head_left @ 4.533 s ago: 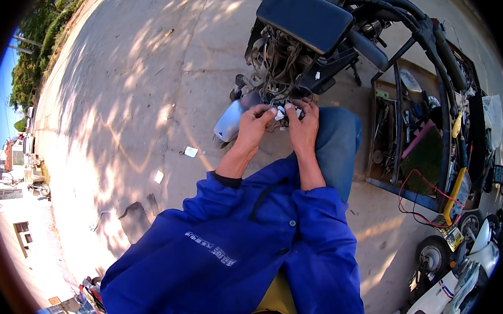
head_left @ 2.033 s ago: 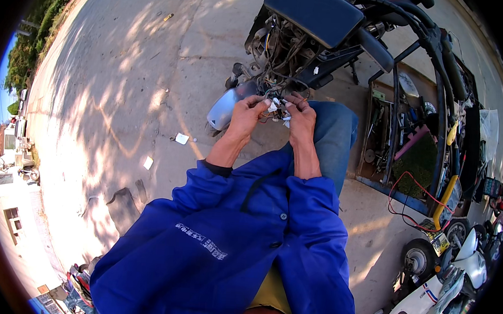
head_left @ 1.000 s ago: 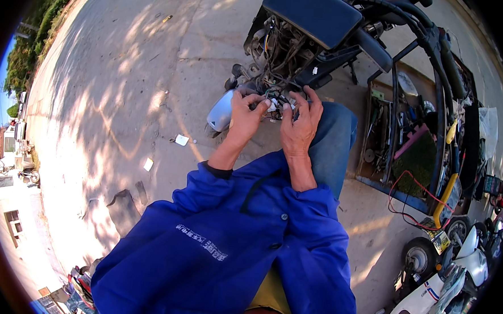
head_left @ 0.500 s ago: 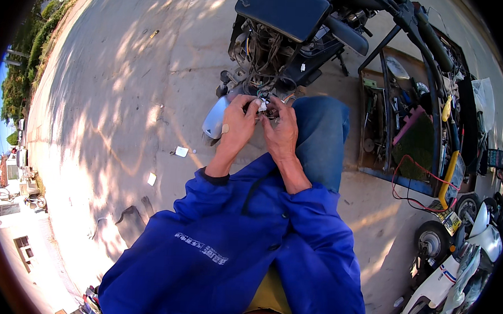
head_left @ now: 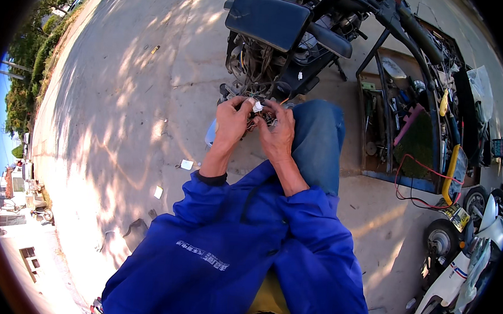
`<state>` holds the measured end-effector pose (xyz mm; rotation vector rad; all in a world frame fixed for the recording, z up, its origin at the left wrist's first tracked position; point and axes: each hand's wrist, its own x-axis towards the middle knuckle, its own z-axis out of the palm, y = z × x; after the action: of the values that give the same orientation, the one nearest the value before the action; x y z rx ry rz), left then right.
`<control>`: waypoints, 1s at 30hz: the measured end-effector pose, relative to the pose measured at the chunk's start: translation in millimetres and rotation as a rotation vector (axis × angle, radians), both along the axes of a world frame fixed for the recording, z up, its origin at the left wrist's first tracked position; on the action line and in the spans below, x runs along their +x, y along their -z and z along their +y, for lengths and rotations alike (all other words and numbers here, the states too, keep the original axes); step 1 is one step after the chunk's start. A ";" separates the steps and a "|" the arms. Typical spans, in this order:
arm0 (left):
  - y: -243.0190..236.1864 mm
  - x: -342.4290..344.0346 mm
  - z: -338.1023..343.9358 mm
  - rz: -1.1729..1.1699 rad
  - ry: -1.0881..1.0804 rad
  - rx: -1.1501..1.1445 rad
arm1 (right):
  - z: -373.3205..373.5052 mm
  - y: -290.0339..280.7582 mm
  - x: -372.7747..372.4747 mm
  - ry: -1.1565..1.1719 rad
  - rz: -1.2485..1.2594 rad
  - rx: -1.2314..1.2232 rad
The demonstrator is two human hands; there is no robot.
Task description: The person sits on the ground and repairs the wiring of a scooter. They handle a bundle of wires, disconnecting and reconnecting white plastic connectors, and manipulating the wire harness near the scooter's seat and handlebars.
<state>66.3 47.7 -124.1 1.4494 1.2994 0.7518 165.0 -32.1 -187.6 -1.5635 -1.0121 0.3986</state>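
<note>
At the rear of a partly stripped scooter, a small white plastic connector [head_left: 258,107] sits between my two hands. My left hand [head_left: 230,124] pinches it from the left with thumb and finger. My right hand [head_left: 278,134] is closed on thin wires [head_left: 270,120] just right of and below the connector; its fingertips are partly hidden. Above both hands, a tangle of cables [head_left: 259,61] hangs out beneath the black seat [head_left: 267,21]. A pale blue-white panel [head_left: 210,133] shows beside my left wrist.
An open metal tool bin [head_left: 401,177] with hand tools stands to the right, red and black leads [head_left: 399,176] draped over its edge. Parked white scooters [head_left: 446,286] are at lower right. Paper scraps [head_left: 187,165] lie on the concrete at left. My knee [head_left: 319,140] is beside my right hand.
My view has shifted slightly. Both hands sit a little lower relative to the scooter, and the white connector now shows more plainly between the fingers, with more wires visible by my right hand.
</note>
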 end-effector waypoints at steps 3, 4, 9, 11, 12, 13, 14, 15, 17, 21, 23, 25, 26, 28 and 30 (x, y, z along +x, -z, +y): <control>19.2 -4.4 4.1 -0.197 -0.055 -0.090 | -3.4 -6.8 -1.3 0.010 -0.153 0.058; 22.9 -4.5 7.8 -0.283 -0.071 -0.116 | -2.7 -4.2 -1.5 0.024 -0.160 0.062; 34.0 -9.3 13.2 -0.489 -0.158 -0.452 | 1.6 8.4 3.2 0.000 -0.112 0.087; 37.0 -8.1 14.4 -0.546 -0.208 -0.580 | 5.6 15.4 6.3 -0.027 0.014 0.073; 40.5 -9.3 17.5 -0.558 -0.198 -0.605 | 8.2 18.5 7.8 -0.040 0.077 0.066; 44.3 -10.4 19.2 -0.567 -0.191 -0.634 | 7.9 17.2 8.4 -0.048 0.109 0.056; 47.2 -11.8 20.3 -0.577 -0.184 -0.663 | 9.1 18.1 8.6 -0.053 0.144 0.059; 49.4 -13.8 20.6 -0.560 -0.156 -0.655 | 10.7 19.1 8.8 -0.058 0.180 0.063; 45.2 -11.7 21.4 -0.529 -0.092 -0.641 | 12.0 24.4 10.9 -0.052 0.259 0.082; 41.0 -7.8 9.9 -0.451 -0.054 -0.503 | 11.3 35.0 11.3 -0.039 0.343 0.113; 41.8 -7.9 3.4 -0.434 -0.051 -0.459 | 9.0 33.5 11.1 -0.035 0.343 0.106; 44.0 -8.4 -1.7 -0.420 -0.005 -0.428 | 8.2 33.4 12.8 -0.031 0.349 0.097; 45.0 -8.2 -4.3 -0.414 0.018 -0.411 | 7.7 32.6 13.6 -0.032 0.379 0.088; 42.0 -5.3 -11.3 -0.361 0.059 -0.346 | 7.2 31.0 15.0 -0.033 0.439 0.073; 35.5 -2.2 -16.6 -0.326 0.086 -0.303 | 7.5 32.9 15.7 -0.036 0.466 0.064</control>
<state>64.1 31.0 -159.6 1.0816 1.0411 0.6692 180.7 -24.7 -220.5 -1.3120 -0.6827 0.7103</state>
